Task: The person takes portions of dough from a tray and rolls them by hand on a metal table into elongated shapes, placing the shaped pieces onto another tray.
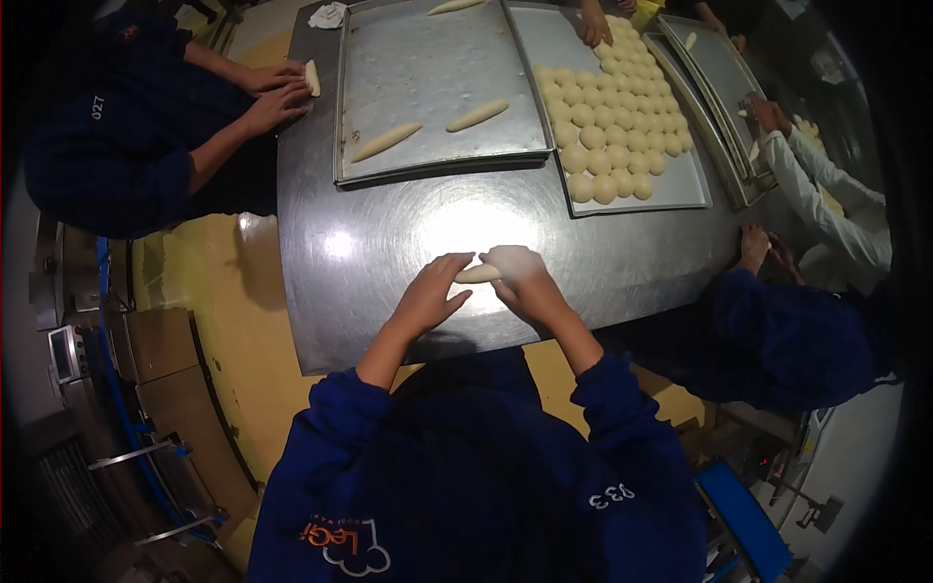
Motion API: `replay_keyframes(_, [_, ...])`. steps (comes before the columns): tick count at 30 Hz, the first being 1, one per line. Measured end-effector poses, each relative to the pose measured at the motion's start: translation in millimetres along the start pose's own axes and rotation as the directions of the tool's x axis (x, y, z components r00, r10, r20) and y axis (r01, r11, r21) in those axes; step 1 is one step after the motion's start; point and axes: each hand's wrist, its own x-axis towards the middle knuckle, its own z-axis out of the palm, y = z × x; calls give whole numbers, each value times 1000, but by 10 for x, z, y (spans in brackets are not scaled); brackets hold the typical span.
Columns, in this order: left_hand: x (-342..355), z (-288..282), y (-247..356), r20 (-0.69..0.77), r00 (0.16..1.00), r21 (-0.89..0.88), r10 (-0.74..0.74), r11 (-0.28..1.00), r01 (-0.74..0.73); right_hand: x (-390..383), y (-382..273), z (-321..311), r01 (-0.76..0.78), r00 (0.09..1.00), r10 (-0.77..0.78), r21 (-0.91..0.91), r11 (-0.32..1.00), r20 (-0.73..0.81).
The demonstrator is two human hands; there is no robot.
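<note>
My left hand and my right hand rest on a short, pale dough roll on the steel table, one at each end, fingers curved over it. The metal tray beyond them holds three long shaped dough pieces, two near its front and one at the back. To its right, a white tray carries rows of round dough balls.
Co-workers' hands work at the left, back, far right and right edge. More trays stand at the right. A white cloth lies at the back-left corner. Equipment stands on the yellow floor at the left.
</note>
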Motion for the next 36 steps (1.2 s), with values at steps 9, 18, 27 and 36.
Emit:
replay_keyframes(9, [-218, 312, 51, 16, 991, 341, 133, 931, -130, -291, -213, -21, -81, 994, 100, -366, 927, 33])
replay_keyframes(18, [-181, 287, -97, -173, 984, 229, 39, 974, 1, -252, -81, 20, -97, 983, 76, -122, 988, -167])
replay_keyframes(27, [-114, 66, 30, -148, 986, 61, -72, 995, 82, -174, 149, -227, -112, 986, 127, 133, 985, -105])
replay_keyframes(36, [-211, 85, -94, -203, 977, 172, 57, 985, -22, -189, 81, -279, -105, 983, 120, 109, 988, -136])
